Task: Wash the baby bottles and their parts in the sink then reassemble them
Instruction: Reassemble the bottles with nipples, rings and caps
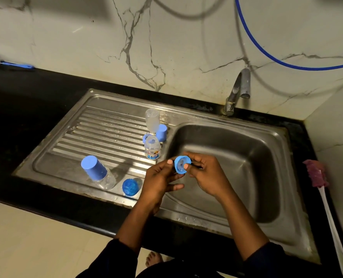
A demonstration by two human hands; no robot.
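Basin [236, 167], centre-right: open across middle & right side. Left hand [160, 181] & right hand [206, 175] w/ ring [181, 164] crowd its left edge. Tap [237, 91] overhangs back rim. Drainboard [98, 137] ribs, upper left, free. Bottles [152, 149] cluster at basin edge; capped bottle [98, 173] & blue part [130, 187], maybe a teat, block lower left. Brush [327, 197] lines far-right counter.

I can read no text from here. The only print I find sits on the small clear bottle [152, 149] standing on the sink's drainboard [98, 133]: a blue band of lettering, too blurred to make out.
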